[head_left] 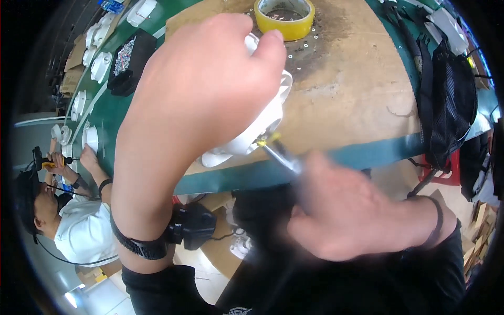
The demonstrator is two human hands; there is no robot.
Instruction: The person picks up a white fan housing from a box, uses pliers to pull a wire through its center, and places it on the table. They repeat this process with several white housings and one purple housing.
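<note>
My left hand (205, 79) is closed over a white round plastic housing (254, 128), tilted near the front edge of the cardboard. Most of the housing is hidden beneath the hand. My right hand (349, 210) grips a shiny slim metal tool (283, 159); motion blur hides its exact kind. The tool's tip reaches the lower right side of the housing, where a small yellow piece (262, 142) shows. Whether the tip touches that piece I cannot tell.
A yellow tape roll (286, 27) sits on the cardboard sheet (357, 89), with small washers scattered around it. Leftward stand a black bin (131, 60) of small metal parts and several white housings (101, 66). A black mesh bag (454, 100) lies right. A co-worker (68, 215) works at left.
</note>
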